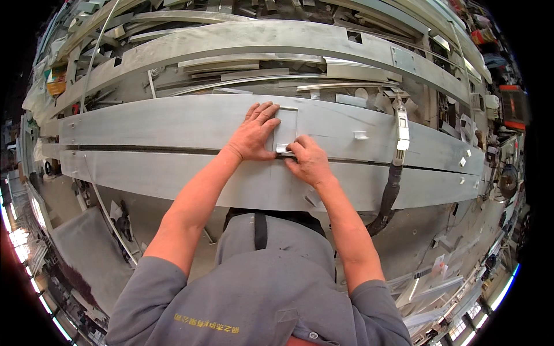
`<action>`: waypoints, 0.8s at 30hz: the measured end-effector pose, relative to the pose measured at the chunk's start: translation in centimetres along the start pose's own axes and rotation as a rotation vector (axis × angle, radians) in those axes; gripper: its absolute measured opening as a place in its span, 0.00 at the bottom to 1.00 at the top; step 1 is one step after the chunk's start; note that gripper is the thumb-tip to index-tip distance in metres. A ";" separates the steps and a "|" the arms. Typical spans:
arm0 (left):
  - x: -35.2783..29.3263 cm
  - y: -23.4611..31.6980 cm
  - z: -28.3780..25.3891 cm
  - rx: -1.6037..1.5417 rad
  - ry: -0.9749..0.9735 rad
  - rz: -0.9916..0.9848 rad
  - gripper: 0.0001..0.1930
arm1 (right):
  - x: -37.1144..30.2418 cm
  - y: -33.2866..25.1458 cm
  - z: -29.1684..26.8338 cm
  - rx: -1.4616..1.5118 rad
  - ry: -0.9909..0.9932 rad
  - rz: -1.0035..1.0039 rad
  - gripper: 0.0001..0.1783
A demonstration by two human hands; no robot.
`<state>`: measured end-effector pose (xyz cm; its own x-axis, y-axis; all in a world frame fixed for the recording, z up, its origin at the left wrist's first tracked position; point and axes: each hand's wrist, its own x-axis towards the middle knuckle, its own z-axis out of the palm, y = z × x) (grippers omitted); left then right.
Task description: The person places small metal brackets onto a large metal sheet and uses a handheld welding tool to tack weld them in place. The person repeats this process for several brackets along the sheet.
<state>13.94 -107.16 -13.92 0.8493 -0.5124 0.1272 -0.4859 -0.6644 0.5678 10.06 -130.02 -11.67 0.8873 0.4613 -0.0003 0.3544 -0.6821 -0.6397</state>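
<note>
Two long grey metal beams (173, 124) lie side by side in front of me, a narrow dark gap between them. My left hand (257, 132) rests on the far beam, fingers stretched out along the left edge of a flat rectangular metal plate (287, 124). At that plate's near end, my right hand (309, 162) is closed on a small angled metal piece (284, 148), with thumb and fingers pinching its right end. Another small angled piece (361, 135) sits farther right on the far beam. Part of the pinched piece is hidden by my fingers.
A silver hand-held tool (402, 130) with a thick black sleeved cable (385, 205) lies across the beams at right. Small metal bits (463, 162) sit near the right end. Beyond runs a long notched metal bar (231, 37), with scattered metal offcuts (248, 75) around it.
</note>
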 end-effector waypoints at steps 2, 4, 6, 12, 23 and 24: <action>0.0 0.0 0.0 0.003 -0.001 -0.005 0.43 | 0.4 0.2 0.9 -0.085 -0.029 -0.022 0.13; -0.1 0.0 0.0 0.006 -0.010 -0.010 0.43 | 0.8 0.2 1.2 -0.126 -0.066 -0.033 0.12; 0.0 0.0 0.0 0.002 -0.007 -0.005 0.43 | 1.1 0.4 1.4 -0.146 -0.078 -0.066 0.11; -0.4 1.2 -0.6 0.097 0.018 -0.051 0.43 | 1.9 0.9 1.4 -0.135 -0.096 -0.149 0.11; -3.8 3.8 3.4 -0.221 0.238 -0.058 0.29 | 2.2 1.2 1.3 -0.128 -0.205 -0.146 0.14; -3.7 3.7 3.5 -0.224 0.226 -0.044 0.27 | 2.2 1.5 1.4 -0.137 -0.200 -0.156 0.15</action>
<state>8.31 -109.62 -15.19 0.9050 -0.3352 0.2620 -0.4116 -0.5339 0.7386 12.13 -129.18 -13.68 0.7478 0.6602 -0.0707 0.5304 -0.6581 -0.5345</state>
